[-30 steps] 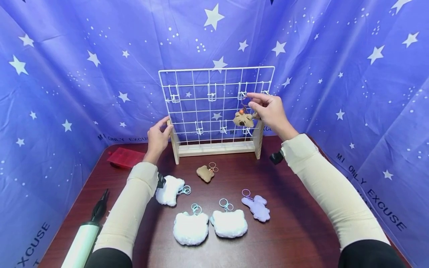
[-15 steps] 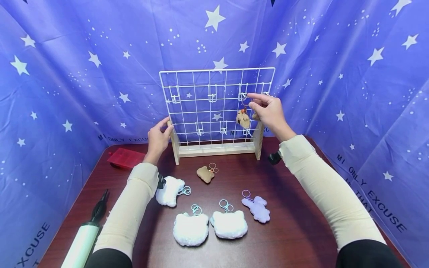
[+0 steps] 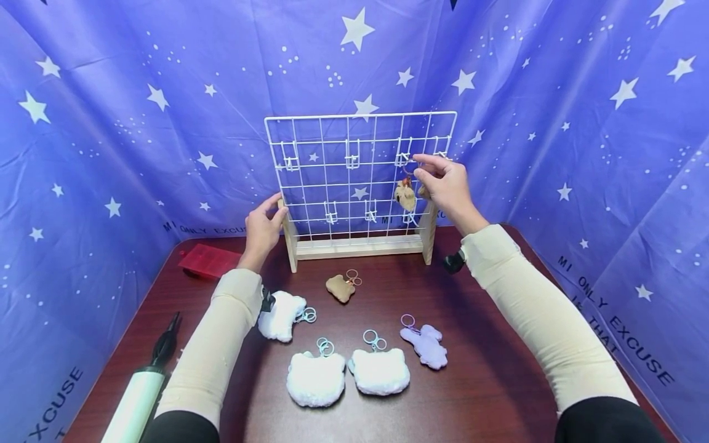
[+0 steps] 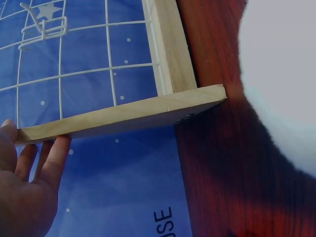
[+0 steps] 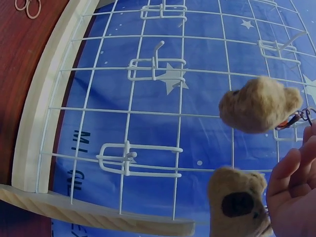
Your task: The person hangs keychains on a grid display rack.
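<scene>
Two white plushes, left one [image 3: 316, 379] and right one [image 3: 380, 371], lie side by side at the near edge of the group, pale-blue rings toward the rack. Pump [image 3: 133, 397] to their left, black nozzle pointing away. Purple plush [image 3: 426, 346] to their right, its ring at the upper left. Slightly farther, third white plush [image 3: 280, 315] beside the left forearm, rings to the right. Beyond it, small brown plush [image 3: 340, 288] flat on the table [image 3: 471, 381], short of the rack [image 3: 357, 247]. Red box [image 3: 209, 261] at far left, partly behind the left forearm. Left hand [image 3: 263, 227] grips the rack's left wooden post, thumb in front, fingers on the outer side. Right hand [image 3: 447, 184] pinches the ring of a hanging bear [image 3: 405, 195], held just beside an upper-row hook [image 3: 402, 159]; cannot tell whether ring and hook touch. Second bear [image 5: 237, 202] near that hand, mostly hidden by it in the head view. Blue starred curtain [image 3: 221, 92] behind everything.
</scene>
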Available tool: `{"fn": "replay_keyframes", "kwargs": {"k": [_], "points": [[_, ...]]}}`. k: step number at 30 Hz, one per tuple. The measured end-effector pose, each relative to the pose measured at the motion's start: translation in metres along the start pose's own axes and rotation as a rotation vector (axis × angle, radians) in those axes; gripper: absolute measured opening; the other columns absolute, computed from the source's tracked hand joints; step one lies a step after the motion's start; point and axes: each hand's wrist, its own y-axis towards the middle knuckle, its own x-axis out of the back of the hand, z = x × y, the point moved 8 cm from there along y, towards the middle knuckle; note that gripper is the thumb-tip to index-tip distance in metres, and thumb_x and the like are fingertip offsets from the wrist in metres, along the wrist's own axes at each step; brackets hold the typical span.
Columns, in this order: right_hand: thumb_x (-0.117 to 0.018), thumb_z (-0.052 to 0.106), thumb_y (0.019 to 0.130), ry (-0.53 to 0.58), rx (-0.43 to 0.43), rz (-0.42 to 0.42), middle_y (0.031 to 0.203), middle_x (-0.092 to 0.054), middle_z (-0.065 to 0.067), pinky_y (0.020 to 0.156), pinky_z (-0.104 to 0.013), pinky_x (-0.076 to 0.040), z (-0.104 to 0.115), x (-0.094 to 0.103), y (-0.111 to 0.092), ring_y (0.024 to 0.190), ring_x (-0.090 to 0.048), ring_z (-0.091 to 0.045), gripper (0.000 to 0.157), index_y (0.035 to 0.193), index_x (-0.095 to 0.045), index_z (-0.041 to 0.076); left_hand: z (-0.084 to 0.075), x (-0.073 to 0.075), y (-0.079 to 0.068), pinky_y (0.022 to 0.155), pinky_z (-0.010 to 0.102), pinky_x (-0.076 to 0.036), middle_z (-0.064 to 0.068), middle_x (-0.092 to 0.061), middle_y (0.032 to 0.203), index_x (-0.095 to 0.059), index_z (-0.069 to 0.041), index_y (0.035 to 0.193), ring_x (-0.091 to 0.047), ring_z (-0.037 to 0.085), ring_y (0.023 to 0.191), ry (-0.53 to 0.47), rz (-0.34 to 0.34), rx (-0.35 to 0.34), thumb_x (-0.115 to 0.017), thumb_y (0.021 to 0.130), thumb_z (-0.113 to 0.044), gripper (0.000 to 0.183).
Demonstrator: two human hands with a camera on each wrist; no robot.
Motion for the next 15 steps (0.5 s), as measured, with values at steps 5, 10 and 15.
{"fn": "replay_keyframes", "kwargs": {"k": [5, 10, 15], "points": [[-0.071, 0.008, 0.094, -0.012, 0.029, -0.015, 0.077, -0.070, 0.014, 0.053, -0.018, -0.056, 0.0009, -0.0005, 0.0009, 0.052, -0.055, -0.002, 0.030, 0.124, -0.073, 0.005, -0.0007, 0.0001, 0.0002, 0.062, 0.018, -0.062, 0.013, -0.074, 0.121, -0.068, -0.022, 0.135, -0.070, 0.020, 0.077, -0.007, -0.003, -0.002, -0.072, 0.096, -0.021, 0.039], [-0.070, 0.010, 0.095, 0.002, -0.011, -0.020, 0.079, -0.069, 0.011, 0.055, -0.026, -0.062, -0.0019, 0.0008, 0.0004, 0.053, -0.056, -0.008, 0.029, 0.124, -0.073, 0.006, -0.0009, -0.0004, 0.0004, 0.063, 0.018, -0.062, 0.013, -0.074, 0.122, -0.068, -0.022, 0.136, -0.069, 0.015, 0.074, -0.003, 0.001, -0.003, -0.072, 0.097, -0.022, 0.039], [-0.069, 0.013, 0.095, -0.012, -0.026, -0.026, 0.076, -0.069, 0.012, 0.056, -0.023, -0.060, -0.0021, 0.0027, -0.0021, 0.054, -0.058, -0.007, 0.030, 0.124, -0.072, 0.003, -0.0007, 0.0000, -0.0002, 0.064, 0.021, -0.063, 0.013, -0.074, 0.123, -0.068, -0.023, 0.136, -0.070, 0.015, 0.073, 0.005, -0.003, 0.002, -0.072, 0.097, -0.021, 0.039]]}}
